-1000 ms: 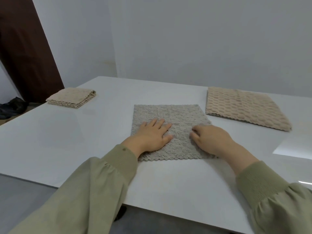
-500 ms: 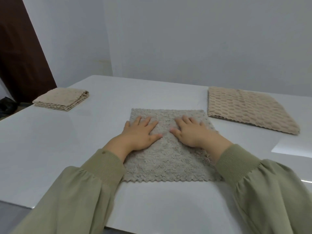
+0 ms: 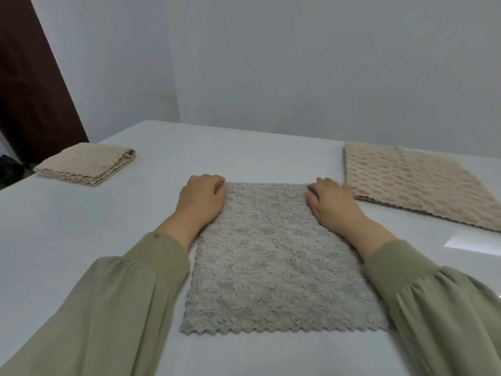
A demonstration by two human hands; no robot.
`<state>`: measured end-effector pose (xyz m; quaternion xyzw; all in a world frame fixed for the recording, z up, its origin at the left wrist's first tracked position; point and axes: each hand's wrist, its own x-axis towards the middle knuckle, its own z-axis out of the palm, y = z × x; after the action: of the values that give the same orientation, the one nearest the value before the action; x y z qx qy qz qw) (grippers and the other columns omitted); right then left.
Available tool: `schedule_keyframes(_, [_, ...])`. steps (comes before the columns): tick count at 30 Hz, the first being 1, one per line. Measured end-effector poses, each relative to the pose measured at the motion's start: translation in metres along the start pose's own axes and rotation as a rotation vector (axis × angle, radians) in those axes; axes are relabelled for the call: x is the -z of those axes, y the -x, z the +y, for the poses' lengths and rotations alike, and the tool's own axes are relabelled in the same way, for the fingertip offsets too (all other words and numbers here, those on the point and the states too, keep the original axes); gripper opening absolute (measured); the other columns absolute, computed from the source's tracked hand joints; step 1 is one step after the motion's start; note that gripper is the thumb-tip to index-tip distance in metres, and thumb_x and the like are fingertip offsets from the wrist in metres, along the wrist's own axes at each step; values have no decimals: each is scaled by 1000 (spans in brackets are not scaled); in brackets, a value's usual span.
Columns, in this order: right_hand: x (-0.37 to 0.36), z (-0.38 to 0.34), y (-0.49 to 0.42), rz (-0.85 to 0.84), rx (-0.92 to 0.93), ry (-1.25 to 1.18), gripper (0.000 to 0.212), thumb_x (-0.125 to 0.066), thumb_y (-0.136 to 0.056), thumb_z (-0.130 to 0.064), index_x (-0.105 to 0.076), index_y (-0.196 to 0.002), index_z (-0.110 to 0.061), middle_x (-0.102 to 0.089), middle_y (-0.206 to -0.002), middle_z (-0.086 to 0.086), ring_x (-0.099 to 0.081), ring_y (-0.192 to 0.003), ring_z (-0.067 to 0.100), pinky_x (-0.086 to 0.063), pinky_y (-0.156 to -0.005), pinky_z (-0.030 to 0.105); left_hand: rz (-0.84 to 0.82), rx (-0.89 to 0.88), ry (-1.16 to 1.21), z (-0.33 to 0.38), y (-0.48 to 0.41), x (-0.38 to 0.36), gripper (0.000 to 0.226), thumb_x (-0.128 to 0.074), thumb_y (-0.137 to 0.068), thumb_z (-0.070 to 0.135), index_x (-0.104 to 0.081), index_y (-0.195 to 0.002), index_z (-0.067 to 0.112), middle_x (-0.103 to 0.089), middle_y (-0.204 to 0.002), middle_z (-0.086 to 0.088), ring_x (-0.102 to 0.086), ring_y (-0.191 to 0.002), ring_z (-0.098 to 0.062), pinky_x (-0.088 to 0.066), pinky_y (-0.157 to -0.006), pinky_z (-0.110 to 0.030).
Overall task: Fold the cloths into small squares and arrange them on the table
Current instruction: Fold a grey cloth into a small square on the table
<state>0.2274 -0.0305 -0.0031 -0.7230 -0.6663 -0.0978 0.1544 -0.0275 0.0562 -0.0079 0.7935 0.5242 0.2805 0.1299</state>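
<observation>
A grey fluffy cloth [image 3: 273, 261] lies spread flat on the white table [image 3: 81, 240] in front of me. My left hand [image 3: 202, 198] sits at its far left corner with the fingers curled over the cloth's edge. At the far right corner, my right hand [image 3: 332, 204] has its fingers curled over the edge in the same way. A beige cloth folded into a small square [image 3: 86, 165] lies at the table's far left. A larger beige waffle cloth [image 3: 414, 183] lies flat at the far right.
A pale wall stands behind the table. A dark brown door [image 3: 29, 85] is at the left, past the table's left edge. The large beige cloth lies close to my right hand.
Both hands slid from the middle of the grey cloth outward and away to its far corners, and the fingers went from flat to curled over the edge. The camera leaned forward.
</observation>
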Motion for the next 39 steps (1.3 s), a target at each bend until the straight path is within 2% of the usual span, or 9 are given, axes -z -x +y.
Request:
schedule_keyframes(5, [-3, 12, -4, -24, -193, 54, 39, -27, -100, -25, -50, -127, -10, -53, -132, 9, -33, -134, 28, -15, -111, 52, 3, 34, -213, 2, -15, -3, 40, -36, -99, 31, -49, -134, 16, -52, -128, -9, -41, -121, -29, -37, -94, -41])
schedule_keyframes(12, [-3, 12, -8, -30, -263, 69, 39, -37, -95, -15, -47, -133, -12, -50, -130, 14, -39, -123, 35, -20, -108, 49, -6, 80, -39, -1, -16, 2, 5, -59, -88, 25, -62, -89, 20, -59, -92, 1, -49, -103, -26, -42, -83, -37])
schedule_keyframes(20, [6, 11, -1, 185, -244, -21, 17, -52, -72, 6, -58, -87, -2, -50, -94, 16, -45, -90, 32, -31, -68, 34, 206, 53, 123, 3, -2, 10, 18, -57, -83, 7, -62, -72, 21, -60, -75, 5, -54, -86, -22, -35, -67, -29])
schedule_keyframes(25, [18, 20, -1, 161, -317, -176, 17, -56, -74, 1, -66, -87, -5, -56, -93, 15, -53, -83, 32, -35, -63, 29, 264, 118, 166, 9, 9, 15, 10, -60, -84, 14, -67, -77, 18, -54, -65, 9, -52, -74, -18, -34, -64, -26])
schedule_keyframes(28, [23, 23, -1, 131, -381, -257, 15, -56, -76, -2, -70, -80, -9, -63, -77, 14, -57, -71, 30, -39, -58, 27, 248, 169, 359, 11, 12, 15, 12, -60, -84, 12, -69, -77, 14, -59, -60, 7, -54, -63, -15, -39, -61, -24])
schedule_keyframes(31, [28, 27, -2, 126, -428, -227, 25, -56, -82, -8, -54, -57, -7, -48, -50, 8, -44, -49, 24, -29, -46, 24, 203, 262, 685, 17, 16, 15, 19, -57, -87, 5, -69, -76, 14, -67, -62, -7, -53, -47, -16, -43, -50, -26])
schedule_keyframes(33, [30, 28, -3, 98, -463, -276, 37, -55, -85, -10, -42, -50, -10, -40, -45, 6, -37, -44, 22, -26, -45, 24, 175, 312, 835, 20, 18, 15, 22, -53, -87, -1, -68, -78, 12, -69, -68, -10, -59, -49, -18, -47, -49, -27])
schedule_keyframes(36, [30, 23, -5, 62, -475, -507, 31, -46, -90, -7, -56, -60, -7, -58, -50, 9, -51, -41, 23, -42, -45, 24, 164, 328, 897, 20, 17, 17, 22, -51, -88, -1, -70, -90, 10, -73, -84, -9, -71, -73, -16, -55, -67, -26])
schedule_keyframes(39, [36, 9, -1, 392, -381, -700, 27, -42, -90, -4, -66, -81, -8, -66, -65, 0, -58, -52, 16, -47, -55, 26, 227, 188, 795, 22, 18, 23, 23, -53, -91, 8, -70, -97, 23, -69, -96, 10, -64, -92, -2, -49, -82, -15])
